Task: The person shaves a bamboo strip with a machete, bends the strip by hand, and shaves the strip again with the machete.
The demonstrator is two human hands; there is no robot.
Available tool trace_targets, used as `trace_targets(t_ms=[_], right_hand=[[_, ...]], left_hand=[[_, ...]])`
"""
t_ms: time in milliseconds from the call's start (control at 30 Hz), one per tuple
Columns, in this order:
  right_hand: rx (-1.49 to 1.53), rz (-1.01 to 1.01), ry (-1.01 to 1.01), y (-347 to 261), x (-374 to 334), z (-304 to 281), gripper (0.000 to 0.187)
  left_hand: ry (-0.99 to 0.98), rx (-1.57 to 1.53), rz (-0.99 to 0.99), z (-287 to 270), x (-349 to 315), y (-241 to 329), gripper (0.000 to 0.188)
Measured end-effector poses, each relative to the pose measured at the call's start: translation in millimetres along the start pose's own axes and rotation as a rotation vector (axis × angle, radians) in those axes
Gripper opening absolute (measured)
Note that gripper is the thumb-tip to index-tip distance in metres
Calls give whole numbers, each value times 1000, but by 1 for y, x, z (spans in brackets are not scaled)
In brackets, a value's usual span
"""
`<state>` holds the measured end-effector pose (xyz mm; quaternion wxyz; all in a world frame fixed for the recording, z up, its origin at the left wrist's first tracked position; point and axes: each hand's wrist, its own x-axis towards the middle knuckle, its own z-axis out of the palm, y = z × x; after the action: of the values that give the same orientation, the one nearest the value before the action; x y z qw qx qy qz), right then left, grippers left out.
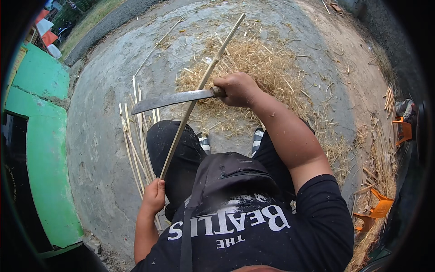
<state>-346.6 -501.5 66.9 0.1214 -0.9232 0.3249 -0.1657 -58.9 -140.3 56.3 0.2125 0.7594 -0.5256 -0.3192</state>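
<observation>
My right hand (240, 89) is wrapped round the wooden handle of a machete (174, 100), whose long blade points left. The blade crosses a long, thin strip of bamboo or wood (188, 113) and looks to be against it. My left hand (154, 196) grips the strip's lower end beside my left knee, and the strip slants up and away to the far right. Several pale finished-looking strips (134, 136) lie on the ground to the left of my knee. A heap of curly shavings (253, 68) spreads in front of my feet.
A single long strip (154, 49) lies farther off on the concrete ground (97, 149). On the left stands a green wall (47, 181). Orange chairs (380, 206) and bundled strips (383, 158) are at the right. A black bag (231, 174) rests against my front.
</observation>
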Motion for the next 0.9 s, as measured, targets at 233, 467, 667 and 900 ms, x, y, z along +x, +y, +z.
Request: trace_targets(t_ms=[233,467,667,900], right_hand=[[194,583,-65,60,6,40,28],[-23,131,-123,5,4,16,15],[146,554,-128,40,3,17,22],[0,239,-209,-2,2,-9,20]], left_hand=[[21,156,-32,-10,-5,16,45],[176,280,29,11,-13,7,41],[194,342,9,14,-7,15,38],[324,376,31,30,-16,3,38]])
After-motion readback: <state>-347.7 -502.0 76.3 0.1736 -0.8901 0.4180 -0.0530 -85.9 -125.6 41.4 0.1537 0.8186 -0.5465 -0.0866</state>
